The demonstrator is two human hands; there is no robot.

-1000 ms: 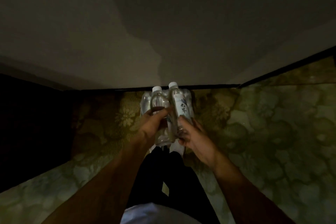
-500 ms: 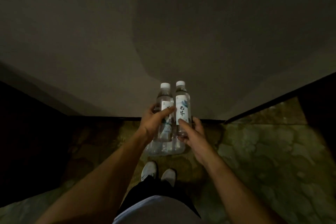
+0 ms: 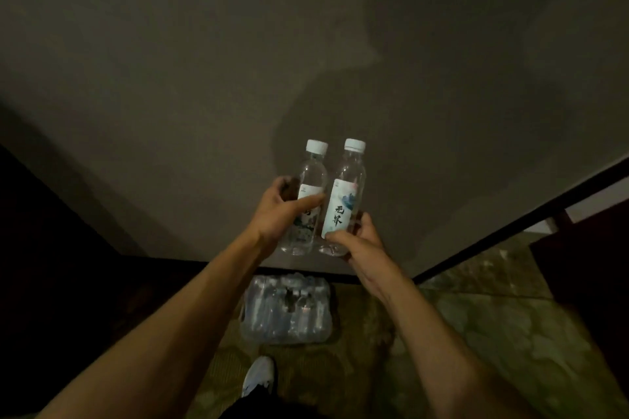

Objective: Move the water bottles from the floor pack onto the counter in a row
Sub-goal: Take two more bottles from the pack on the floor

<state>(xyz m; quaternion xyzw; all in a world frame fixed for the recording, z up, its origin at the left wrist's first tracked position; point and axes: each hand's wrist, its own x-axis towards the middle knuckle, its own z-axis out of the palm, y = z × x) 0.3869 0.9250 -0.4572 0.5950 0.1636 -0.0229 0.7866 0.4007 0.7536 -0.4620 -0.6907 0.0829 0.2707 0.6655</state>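
Both hands are raised in front of a plain grey wall (image 3: pixel 204 78), each gripping one water bottle. The left hand (image 3: pixel 279 218) is wrapped round the middle of the left bottle (image 3: pixel 308 201), fingers curled over its label. The right hand (image 3: pixel 357 241) holds the right bottle (image 3: pixel 343 201) near its base, thumb across the lower edge of the label. The two bottles stand upright, just beside each other, white caps uppermost, clear of the floor. Below them, against the dark skirting, the shrink-wrapped floor pack (image 3: pixel 286 309) rests on the patterned carpet (image 3: pixel 493 333), its top film torn open, more bottles inside. One pale shoe (image 3: pixel 258 376) shows near the pack. No desk surface can be made out in this dim view
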